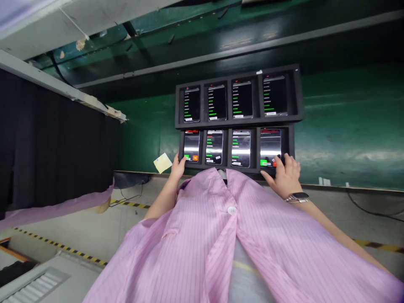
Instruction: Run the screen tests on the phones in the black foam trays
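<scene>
Two black trays lie one behind the other on the green bench, each with several lit smartphones in separate compartments. At the left end of the near tray (195, 167), my left hand (177, 168) grips the edge, its thumb beside the green button on the leftmost smartphone (191, 145). My right hand (285, 174) is spread over the near tray's right end. Its fingertips are at the lower right of the rightmost smartphone (270, 145), partly covering a red button; whether they touch the screen I cannot tell. The far tray (236, 123) has no hand on it.
A yellow paper note (163, 163) lies left of my left hand. Behind the trays a grey rail (195, 61) runs along the green bench (341, 139). A black curtain (57, 147) hangs at the left. Cables (369, 210) hang below the bench's front edge at the right.
</scene>
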Available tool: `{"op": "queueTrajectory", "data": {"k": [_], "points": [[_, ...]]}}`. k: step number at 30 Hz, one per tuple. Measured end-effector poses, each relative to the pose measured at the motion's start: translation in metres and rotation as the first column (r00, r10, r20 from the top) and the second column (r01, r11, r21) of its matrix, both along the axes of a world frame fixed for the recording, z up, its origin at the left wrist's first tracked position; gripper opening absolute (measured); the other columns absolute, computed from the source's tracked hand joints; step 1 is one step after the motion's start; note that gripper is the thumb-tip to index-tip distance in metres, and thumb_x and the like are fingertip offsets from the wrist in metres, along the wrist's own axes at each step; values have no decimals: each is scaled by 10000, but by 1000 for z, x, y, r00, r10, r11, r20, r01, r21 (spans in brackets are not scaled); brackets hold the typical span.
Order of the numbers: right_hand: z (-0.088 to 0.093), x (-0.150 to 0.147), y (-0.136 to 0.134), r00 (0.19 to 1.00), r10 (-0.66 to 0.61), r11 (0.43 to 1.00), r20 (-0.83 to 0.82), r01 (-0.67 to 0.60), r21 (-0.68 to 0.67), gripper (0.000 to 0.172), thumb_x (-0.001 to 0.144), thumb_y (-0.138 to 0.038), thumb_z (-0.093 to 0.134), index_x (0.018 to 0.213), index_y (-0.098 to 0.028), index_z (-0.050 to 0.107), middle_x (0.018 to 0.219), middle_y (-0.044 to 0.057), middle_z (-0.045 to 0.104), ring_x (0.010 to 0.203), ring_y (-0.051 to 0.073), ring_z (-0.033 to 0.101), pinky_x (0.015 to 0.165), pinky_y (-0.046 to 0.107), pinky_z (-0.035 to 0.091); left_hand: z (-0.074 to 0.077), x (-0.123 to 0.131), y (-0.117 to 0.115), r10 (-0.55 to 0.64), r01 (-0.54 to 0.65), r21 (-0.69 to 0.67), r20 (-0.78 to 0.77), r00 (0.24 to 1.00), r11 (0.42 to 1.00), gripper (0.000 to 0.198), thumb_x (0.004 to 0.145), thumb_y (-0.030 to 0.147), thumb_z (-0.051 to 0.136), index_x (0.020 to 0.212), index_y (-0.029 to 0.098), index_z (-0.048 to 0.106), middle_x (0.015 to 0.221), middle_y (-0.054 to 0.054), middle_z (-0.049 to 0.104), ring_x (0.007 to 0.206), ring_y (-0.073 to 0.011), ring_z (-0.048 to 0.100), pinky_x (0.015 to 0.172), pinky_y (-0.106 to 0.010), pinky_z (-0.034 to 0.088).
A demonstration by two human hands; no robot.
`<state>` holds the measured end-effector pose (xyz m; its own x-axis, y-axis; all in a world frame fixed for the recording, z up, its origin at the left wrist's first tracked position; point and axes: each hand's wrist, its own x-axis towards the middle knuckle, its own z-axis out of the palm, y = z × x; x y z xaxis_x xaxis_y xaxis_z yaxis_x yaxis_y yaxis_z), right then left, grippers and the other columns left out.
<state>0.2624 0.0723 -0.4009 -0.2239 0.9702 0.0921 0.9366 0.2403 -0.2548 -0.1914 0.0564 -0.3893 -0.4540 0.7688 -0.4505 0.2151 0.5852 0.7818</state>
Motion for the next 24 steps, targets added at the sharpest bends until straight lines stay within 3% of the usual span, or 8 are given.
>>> {"op": "queueTrajectory", "data": {"k": [7, 17, 24], "points": [[-3, -4, -2, 999, 34, 998, -18, -33, 47, 724, 1007, -578, 520, 1541, -90, 485, 1628, 332, 356, 1511, 500, 319, 1170, 782, 268, 4, 6, 2, 49, -49, 1, -22, 999, 999, 432, 1078, 344, 512, 1469, 164, 546, 1481, -140, 641, 1431, -246, 561, 1218, -380, 435], [-8, -10, -5, 998, 1, 999, -64, 2, 39, 757, 1001, -588, 510, 1573, -94, 463, 1604, 321, 410, 1455, 503, 401, 1179, 799, 219, 3, 5, 2, 2, 1, 30, -104, 995, 1000, 472, 1077, 317, 539, 1520, 161, 487, 1473, -155, 643, 1427, -245, 565, 1204, -379, 444], [-10, -12, -6, 1000, -12, 998, -12, 12, 65, 715, 1013, -591, 475, 1519, -89, 519, 1614, 309, 392, 1468, 477, 381, 1188, 767, 227, 2, 2, 1, -30, 34, 24, -142, 989, 999, 455, 1069, 302, 556, 1490, 140, 507, 1498, -175, 619, 1441, -259, 555, 1224, -376, 421]]}}
